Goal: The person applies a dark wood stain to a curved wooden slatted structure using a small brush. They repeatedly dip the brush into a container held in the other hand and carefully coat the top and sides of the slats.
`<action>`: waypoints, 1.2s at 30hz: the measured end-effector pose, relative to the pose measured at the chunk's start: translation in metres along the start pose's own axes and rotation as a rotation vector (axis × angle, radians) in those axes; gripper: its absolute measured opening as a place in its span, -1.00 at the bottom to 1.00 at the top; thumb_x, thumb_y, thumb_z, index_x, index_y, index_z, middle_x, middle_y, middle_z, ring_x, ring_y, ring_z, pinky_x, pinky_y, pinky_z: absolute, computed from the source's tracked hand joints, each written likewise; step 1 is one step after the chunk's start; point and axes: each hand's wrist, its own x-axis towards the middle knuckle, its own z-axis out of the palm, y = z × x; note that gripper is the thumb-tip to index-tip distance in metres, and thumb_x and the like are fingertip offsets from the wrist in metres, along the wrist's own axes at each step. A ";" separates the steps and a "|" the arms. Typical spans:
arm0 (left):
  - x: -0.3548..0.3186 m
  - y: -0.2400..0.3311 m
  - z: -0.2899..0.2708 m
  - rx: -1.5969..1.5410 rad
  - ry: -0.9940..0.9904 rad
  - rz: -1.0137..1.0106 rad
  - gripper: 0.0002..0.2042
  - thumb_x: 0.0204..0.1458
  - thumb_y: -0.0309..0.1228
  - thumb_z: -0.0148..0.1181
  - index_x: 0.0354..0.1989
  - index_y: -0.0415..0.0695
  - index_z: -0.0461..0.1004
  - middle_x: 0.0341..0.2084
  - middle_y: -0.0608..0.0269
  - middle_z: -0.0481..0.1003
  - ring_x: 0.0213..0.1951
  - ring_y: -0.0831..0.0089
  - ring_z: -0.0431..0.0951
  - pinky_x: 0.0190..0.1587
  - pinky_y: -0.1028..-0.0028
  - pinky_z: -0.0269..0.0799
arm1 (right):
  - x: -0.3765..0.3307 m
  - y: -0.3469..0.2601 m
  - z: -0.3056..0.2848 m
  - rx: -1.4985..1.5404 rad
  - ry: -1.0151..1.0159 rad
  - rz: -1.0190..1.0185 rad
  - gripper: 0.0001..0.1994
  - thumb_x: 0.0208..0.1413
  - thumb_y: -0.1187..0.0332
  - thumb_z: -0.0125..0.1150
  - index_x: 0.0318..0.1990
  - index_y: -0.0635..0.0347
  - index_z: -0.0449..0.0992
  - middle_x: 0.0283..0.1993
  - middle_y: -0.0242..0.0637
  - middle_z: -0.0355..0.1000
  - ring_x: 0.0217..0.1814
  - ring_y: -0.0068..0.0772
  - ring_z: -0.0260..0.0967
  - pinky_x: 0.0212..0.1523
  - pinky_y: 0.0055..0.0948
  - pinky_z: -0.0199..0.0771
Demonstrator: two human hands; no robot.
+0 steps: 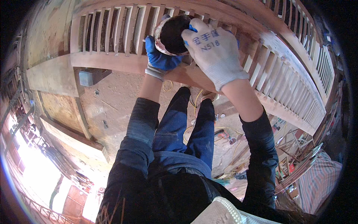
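My left hand (161,56), in a blue-palmed work glove, cups a round bowl-like container (172,34) with a dark inside and a stained rim. My right hand (214,51), in a white knit glove with blue fingertips, lies over the container's right side and grips its rim. Both hands hold it up against a reddish wooden slatted frame (112,33), in front of its vertical slats. What is inside the container is too dark to tell.
A second slatted wooden panel (294,86) runs down the right. Below lie a dusty floor (115,100), a grey block (86,77), wooden beams (74,134), yellow cables (194,127) and small tools. My dark sleeves and jeans fill the lower middle.
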 end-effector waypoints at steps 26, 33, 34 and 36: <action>-0.003 0.007 -0.011 0.310 0.322 0.174 -0.06 -0.22 0.44 0.06 0.32 0.11 0.17 0.31 0.11 0.14 0.29 0.03 0.17 0.29 -0.06 0.15 | -0.134 0.112 0.021 1.679 0.193 0.875 -0.66 0.21 0.20 0.14 0.04 0.20 0.47 -0.30 -0.38 0.49 -0.61 -0.82 0.14 -0.63 -0.77 0.09; -0.001 0.001 0.006 0.483 0.393 0.264 -0.03 -0.24 0.46 0.07 0.34 0.15 0.11 0.34 0.03 0.03 0.30 -0.07 0.11 0.32 -0.15 0.04 | -0.119 0.115 0.048 0.241 0.327 0.551 -0.53 0.07 0.50 0.13 0.15 -0.22 0.42 -0.24 -0.24 0.44 -0.27 -0.16 0.43 -0.24 -0.30 0.48; -0.002 0.004 0.000 0.426 0.322 0.245 -0.02 -0.24 0.47 0.06 0.35 0.15 0.09 0.35 0.02 0.00 0.30 -0.09 0.09 0.32 -0.16 0.02 | -0.115 0.111 0.051 0.139 0.304 0.542 -0.50 0.04 0.51 0.13 0.15 -0.26 0.42 -0.22 -0.22 0.42 -0.22 -0.10 0.44 -0.20 -0.24 0.49; -0.009 0.022 -0.034 0.200 0.122 0.155 0.00 -0.25 0.48 0.04 0.35 0.14 0.08 0.35 0.01 -0.01 0.31 -0.10 0.08 0.32 -0.17 0.01 | -0.109 0.106 0.054 0.010 0.240 0.568 -0.48 0.00 0.43 0.18 0.14 -0.35 0.40 -0.20 -0.28 0.38 -0.16 -0.18 0.44 -0.19 -0.21 0.51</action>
